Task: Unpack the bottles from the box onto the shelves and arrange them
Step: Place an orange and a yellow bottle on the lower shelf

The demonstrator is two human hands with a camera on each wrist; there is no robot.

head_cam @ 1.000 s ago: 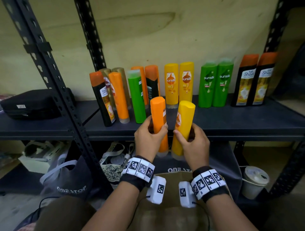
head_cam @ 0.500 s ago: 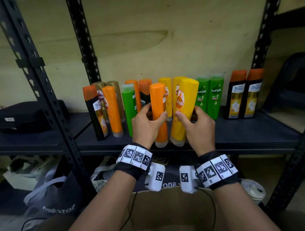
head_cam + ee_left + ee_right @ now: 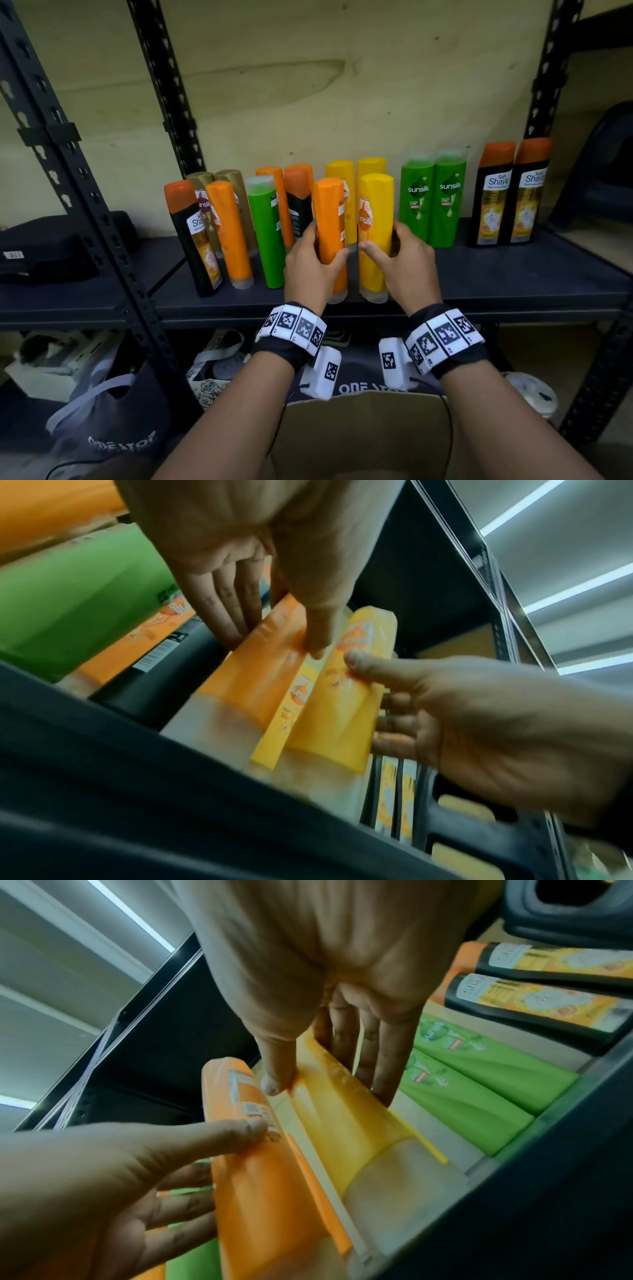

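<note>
On shelf point(image 3: 479, 284): left hand point(image 3: 313, 270) grips orange bottle point(image 3: 330, 222); right hand point(image 3: 409, 263) grips yellow bottle point(image 3: 375, 219).

Orange bottle point(image 3: 329, 236) in my left grip point(image 3: 313, 265), yellow bottle point(image 3: 375, 236) in my right grip point(image 3: 407, 263). Both upright, cap-down, clear caps at the front edge of the shelf point(image 3: 513, 284), side by side and just apart. Behind them a row against the wall: two yellow, two green sunsilk bottles point(image 3: 433, 202), two black Shayla bottles point(image 3: 510, 195) far right. Left of my grips: a green, two orange and a few black and gold ones, bunched, some tilted. Cardboard box point(image 3: 359, 442) sits below the shelf.
</note>
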